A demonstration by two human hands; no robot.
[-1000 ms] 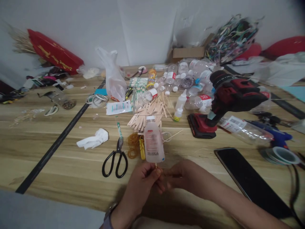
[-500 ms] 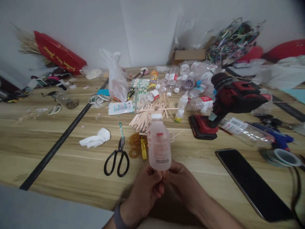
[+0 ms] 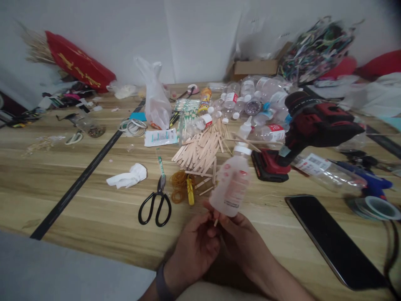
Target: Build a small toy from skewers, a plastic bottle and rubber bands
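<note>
A translucent, pinkish plastic bottle with a white cap leans to the right above the table's front part. My right hand is closed around its base. Curled close beside that base is my left hand, its fingertips meeting the right hand's; what they pinch is hidden. The pale tip of a thin wooden stick pokes out between the hands. Thin sticks cross by the cap; whether they are fixed to the bottle I cannot tell. Left of the bottle lie black-handled scissors, rubber bands and a yellow-handled tool.
Beyond the bottle are a pile of wooden craft sticks and several empty bottles. A red-black cordless drill stands on the right, with a phone nearer me. A crumpled tissue lies left, and a plastic bag stands farther back.
The bottle has gone from upright to tilted right and moved right with my right hand. My left hand has turned, showing more of its palm. A stick tip now shows between the hands.
</note>
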